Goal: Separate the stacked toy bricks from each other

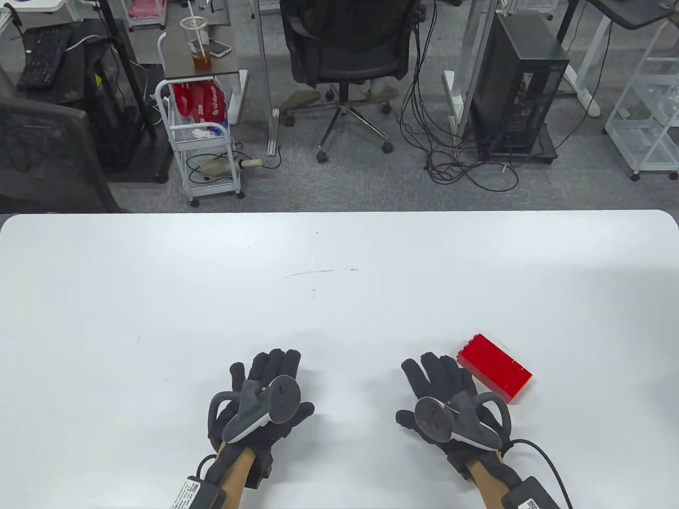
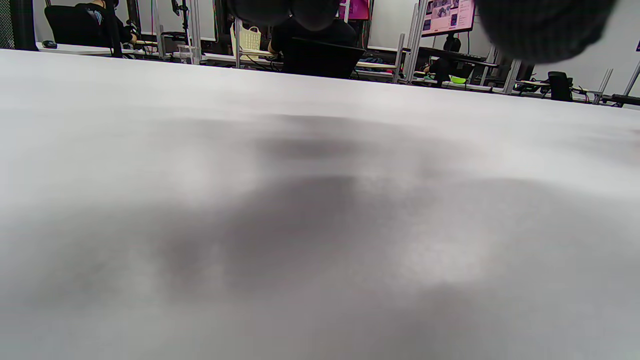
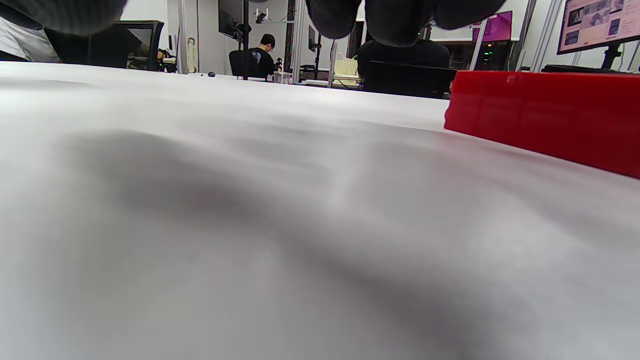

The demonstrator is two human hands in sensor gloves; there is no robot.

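Note:
A red block of stacked toy bricks (image 1: 494,367) lies on its side on the white table (image 1: 339,297), at the front right. It also shows in the right wrist view (image 3: 545,115) at the right. My right hand (image 1: 443,384) lies flat on the table just left of the block, fingers spread, holding nothing; whether it touches the block I cannot tell. My left hand (image 1: 265,389) lies flat on the table at the front left of centre, fingers spread and empty. Only dark fingertips (image 2: 540,25) show in the left wrist view.
The table's far edge (image 1: 339,213) runs across the middle of the table view. Beyond it are an office chair (image 1: 345,58), a white cart (image 1: 204,143) and a computer tower (image 1: 517,85) on the floor.

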